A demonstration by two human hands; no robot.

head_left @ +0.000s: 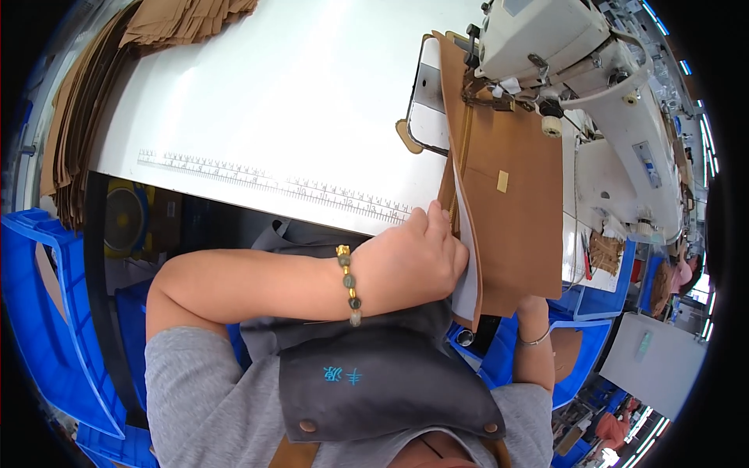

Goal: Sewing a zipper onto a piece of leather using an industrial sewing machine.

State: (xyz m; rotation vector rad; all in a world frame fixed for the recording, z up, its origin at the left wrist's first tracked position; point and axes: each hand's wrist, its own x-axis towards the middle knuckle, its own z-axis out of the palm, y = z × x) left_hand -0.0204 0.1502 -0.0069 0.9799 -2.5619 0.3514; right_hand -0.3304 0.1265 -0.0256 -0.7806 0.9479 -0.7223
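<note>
A brown leather-like panel point(519, 234) hangs over the table's front edge, its far end beneath the head of a white sewing machine point(546, 35). Along the panel's left side runs a zipper point(466, 140) with gold-coloured teeth, and a pale lining point(468, 242) shows beside it. My left hand point(417, 257), wearing a bead bracelet, pinches the near end of the zipper at the table edge. Under the panel's near right corner is my right hand point(533, 306); the panel hides its fingers. A small yellowish tab point(502, 182) lies on the panel.
The white tabletop point(296, 93) bears a printed ruler point(273, 183) along its front edge. Stacked brown pieces point(78, 117) hang over its left end, with more brown pieces point(183, 19) behind. Blue bins point(55, 312) stand at the left, others point(581, 351) at the right.
</note>
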